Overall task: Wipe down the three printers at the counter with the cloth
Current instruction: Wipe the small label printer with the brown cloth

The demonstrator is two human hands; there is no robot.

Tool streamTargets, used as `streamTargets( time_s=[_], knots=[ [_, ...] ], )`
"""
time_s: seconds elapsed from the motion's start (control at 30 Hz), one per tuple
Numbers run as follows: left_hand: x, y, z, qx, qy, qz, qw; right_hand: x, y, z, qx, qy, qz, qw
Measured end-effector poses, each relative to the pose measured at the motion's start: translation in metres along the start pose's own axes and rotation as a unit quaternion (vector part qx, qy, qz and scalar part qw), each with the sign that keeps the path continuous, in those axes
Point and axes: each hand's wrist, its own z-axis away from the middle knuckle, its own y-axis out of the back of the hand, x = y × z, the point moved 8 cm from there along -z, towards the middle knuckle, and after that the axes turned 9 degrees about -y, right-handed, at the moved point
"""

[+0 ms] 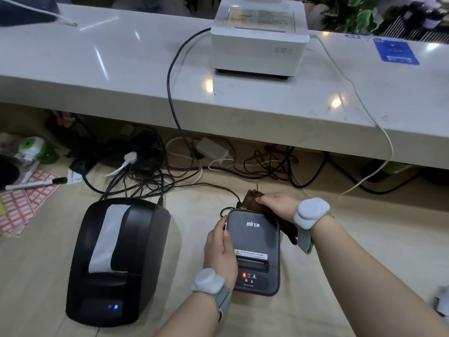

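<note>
At small printer (255,242): left hand (220,249) steadying, right hand (277,205) gripping cloth (252,199).

Small printer (255,249) right of large printer (116,261); third printer (257,52) behind, on raised counter (121,69).

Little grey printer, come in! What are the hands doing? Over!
Left hand steadying small dark grey printer. Right hand pressing brown cloth on its back corner. Black cable plugged in right there.
</note>
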Motion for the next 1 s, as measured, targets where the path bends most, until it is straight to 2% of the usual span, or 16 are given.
streamTargets(
  time_s=[0.27, 0.4, 0.6, 0.77, 1.0],
  knots=[
    [0.003, 0.001, 0.001, -0.003, 0.002, -0.002, 1.0, -0.005, -0.017, -0.016, -0.016, -0.082, 0.193, 0.978],
    [0.005, 0.002, 0.001, -0.006, 0.0, -0.004, 1.0, -0.005, -0.024, -0.019, -0.025, -0.11, 0.208, 0.972],
    [0.006, 0.003, 0.001, -0.003, -0.003, -0.011, 1.0, -0.014, -0.02, -0.016, -0.006, -0.061, 0.201, 0.978],
    [0.003, 0.001, 0.001, 0.001, 0.001, -0.008, 1.0, -0.038, -0.013, -0.008, 0.035, 0.017, 0.196, 0.98],
    [0.001, 0.001, 0.0, 0.013, -0.012, -0.031, 0.999, -0.065, -0.03, -0.004, -0.01, 0.051, 0.219, 0.974]
  ],
)
